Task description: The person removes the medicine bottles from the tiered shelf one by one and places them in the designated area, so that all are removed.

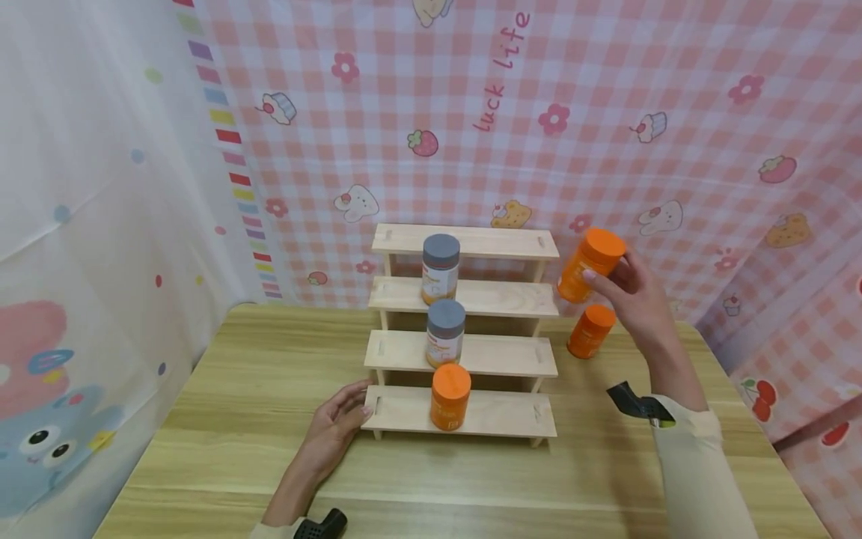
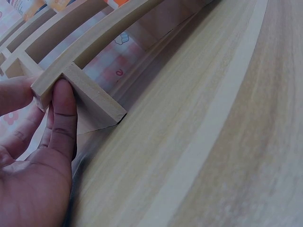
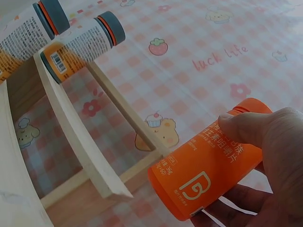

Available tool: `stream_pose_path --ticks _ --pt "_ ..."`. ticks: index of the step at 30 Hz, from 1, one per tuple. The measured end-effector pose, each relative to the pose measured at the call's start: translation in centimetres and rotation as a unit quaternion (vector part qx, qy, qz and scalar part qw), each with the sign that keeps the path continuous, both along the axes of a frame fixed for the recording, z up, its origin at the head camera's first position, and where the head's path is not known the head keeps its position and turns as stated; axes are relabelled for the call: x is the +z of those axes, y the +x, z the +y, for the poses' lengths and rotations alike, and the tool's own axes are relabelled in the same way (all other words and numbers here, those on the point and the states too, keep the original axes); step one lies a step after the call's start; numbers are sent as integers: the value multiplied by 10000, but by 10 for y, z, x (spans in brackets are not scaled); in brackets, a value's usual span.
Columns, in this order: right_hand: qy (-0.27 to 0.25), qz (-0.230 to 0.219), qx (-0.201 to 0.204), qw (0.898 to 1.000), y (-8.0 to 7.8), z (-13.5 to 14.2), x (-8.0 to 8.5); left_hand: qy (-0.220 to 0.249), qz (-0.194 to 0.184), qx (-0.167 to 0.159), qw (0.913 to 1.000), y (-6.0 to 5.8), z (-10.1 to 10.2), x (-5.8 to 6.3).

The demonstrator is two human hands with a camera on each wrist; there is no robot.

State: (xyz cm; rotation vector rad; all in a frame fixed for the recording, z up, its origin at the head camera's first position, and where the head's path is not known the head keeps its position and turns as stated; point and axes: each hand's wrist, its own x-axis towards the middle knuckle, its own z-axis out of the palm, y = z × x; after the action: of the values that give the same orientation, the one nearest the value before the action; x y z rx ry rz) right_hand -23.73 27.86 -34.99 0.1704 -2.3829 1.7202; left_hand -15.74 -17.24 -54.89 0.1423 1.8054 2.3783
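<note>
My right hand [image 1: 636, 296] grips an orange bottle [image 1: 591, 266] with an orange lid, held tilted in the air at the right end of a wooden tiered rack [image 1: 498, 413]. In the right wrist view, thumb and fingers wrap the bottle [image 3: 208, 161] near its lid. At the rack's lower left corner, my left hand [image 1: 334, 423] pinches the end of the bottom step, as the left wrist view also shows. Grey-lidded bottles [image 1: 441, 269] stand on the second and third steps from the top. One orange bottle [image 1: 450, 397] stands on the bottom step.
Another orange bottle [image 1: 591, 332] stands on the wooden table [image 1: 269, 359] right of the rack, below my right hand. A pink checked cloth [image 1: 303, 150] hangs close behind the rack. White cloth [image 1: 101, 187] hangs at the left.
</note>
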Motion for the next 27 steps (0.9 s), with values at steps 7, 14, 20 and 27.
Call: stream_pose_path --ticks 7,14,20,27 --pt "67 -209 -252 9994 1 16 -10 16 -117 52 9999 0 0 0" --pt "101 -147 -327 9993 1 32 -20 58 -241 52 9997 0 0 0" --pt "1 -237 -417 9988 1 47 -28 82 -302 56 9995 1 0 1" --pt "-65 -399 -602 9974 2 58 -36 47 -241 55 9997 1 0 1"
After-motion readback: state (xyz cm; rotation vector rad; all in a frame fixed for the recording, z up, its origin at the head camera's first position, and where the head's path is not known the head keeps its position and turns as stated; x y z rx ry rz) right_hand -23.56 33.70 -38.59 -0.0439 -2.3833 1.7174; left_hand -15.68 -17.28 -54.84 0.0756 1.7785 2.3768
